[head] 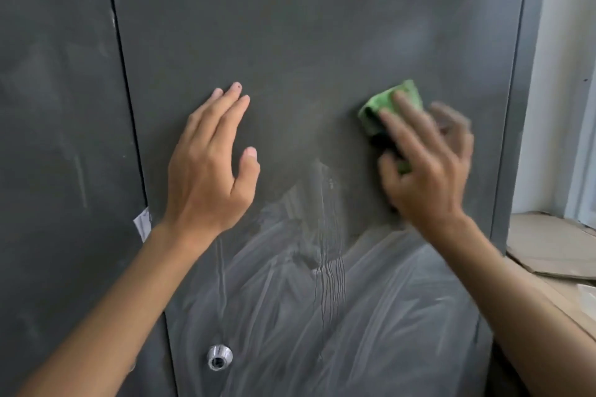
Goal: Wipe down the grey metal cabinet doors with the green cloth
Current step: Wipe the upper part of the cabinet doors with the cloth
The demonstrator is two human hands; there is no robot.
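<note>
The grey metal cabinet fills the view, with a right door (322, 26) and a left door (54, 106) split by a dark seam. My right hand (425, 164) presses the green cloth (392, 103) flat against the right door near its right edge; the hand is motion-blurred, its fingers spread over the cloth. My left hand (213, 164) lies flat on the same door with straight fingers, to the left of the cloth. Wet streaks and drips (325, 267) cover the door below both hands.
A round silver lock (220, 357) sits low on the right door. A scrap of white paper (143, 224) sticks out of the seam. To the right, flattened cardboard (554, 245) lies on a ledge beside a white wall and window frame.
</note>
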